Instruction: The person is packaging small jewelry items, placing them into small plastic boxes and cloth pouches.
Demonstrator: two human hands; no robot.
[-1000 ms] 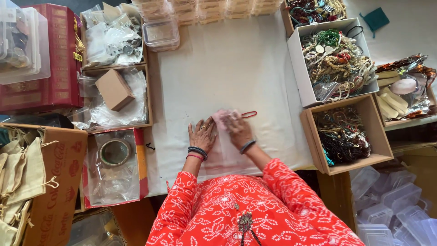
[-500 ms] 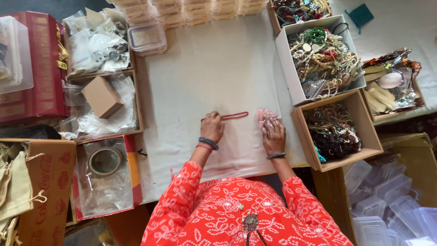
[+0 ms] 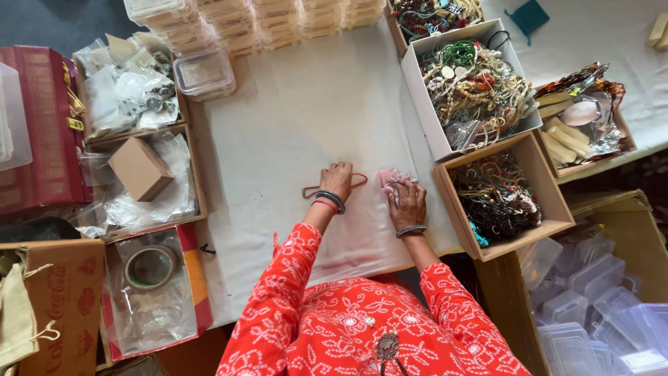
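My left hand lies flat on a thin red cord loop on the white cloth-covered table; the cord shows on both sides of the hand. My right hand presses on a small pink cloth pouch just to the right. Both wrists wear bangles, and my sleeves are red with a white print. The right hand sits close to a brown box of dark tangled necklaces.
A white box of mixed bead strings stands at the back right. Stacks of clear plastic boxes line the far edge. Cardboard trays with plastic bags and a tape roll sit left. More clear boxes lie lower right.
The hands have parted: the right hand carried the pink pouch to the right, while the left hand stayed on the red cord. The camera view shifted slightly.
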